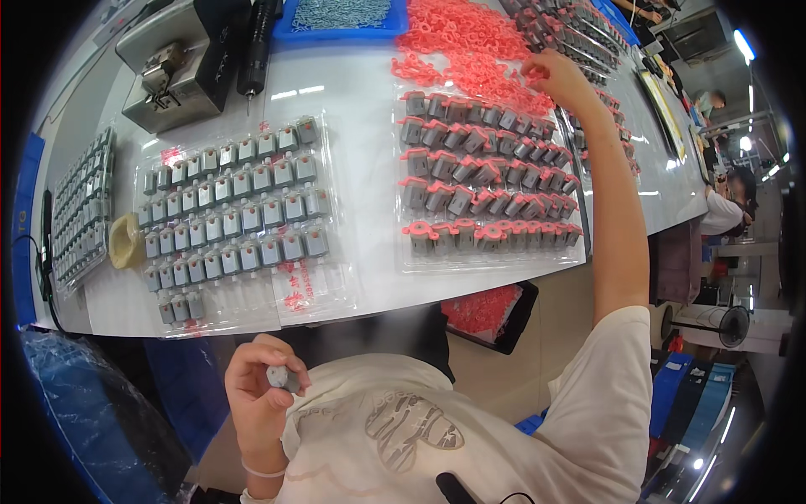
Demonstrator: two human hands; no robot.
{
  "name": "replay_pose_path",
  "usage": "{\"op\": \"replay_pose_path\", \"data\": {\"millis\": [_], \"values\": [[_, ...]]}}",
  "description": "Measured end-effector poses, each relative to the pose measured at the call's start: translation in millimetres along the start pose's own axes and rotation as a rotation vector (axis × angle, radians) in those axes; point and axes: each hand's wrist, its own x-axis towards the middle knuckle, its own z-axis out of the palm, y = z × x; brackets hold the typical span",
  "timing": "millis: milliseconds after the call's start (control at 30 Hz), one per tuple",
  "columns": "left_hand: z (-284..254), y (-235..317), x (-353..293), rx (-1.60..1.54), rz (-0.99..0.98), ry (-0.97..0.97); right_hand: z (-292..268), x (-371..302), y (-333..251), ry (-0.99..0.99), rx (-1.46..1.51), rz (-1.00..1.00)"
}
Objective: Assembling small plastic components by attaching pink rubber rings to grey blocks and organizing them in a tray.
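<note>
My left hand [262,388], near my body below the table edge, pinches a small grey metal part [284,379] that looks like a small motor. My right arm stretches far across the table. At its end my right hand [556,80] is at the right side of a heap of pink plastic rings [462,38], fingers curled together; what they hold, if anything, is hidden. Just below that heap, a clear plastic tray [495,259] bears rows of grey parts with pink rings fitted on them. To the left, another clear tray [340,290] holds rows of grey parts without rings.
A blue bin [340,35] of screws stands at the back. Beside it are a black electric screwdriver [253,59] and a metal fixture [176,63]. A yellowish tape roll [127,241] lies between left-hand trays. Another person [730,206] sits farther right.
</note>
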Motion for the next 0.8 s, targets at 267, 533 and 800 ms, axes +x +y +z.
{"op": "replay_pose_path", "data": {"millis": [267, 533, 800], "values": [[-7, 0, -2, -0.011, 0.044, 0.131, -16, 1, -18, 0.204, 0.022, 0.028], [-4, 6, -8, -0.105, -0.13, -0.042, -40, -40, -139, 0.387, 0.629, 0.092], [12, 15, 5, 0.017, -0.207, -0.114, 8, -132, -300, 0.285, 1.034, -0.359]]}}
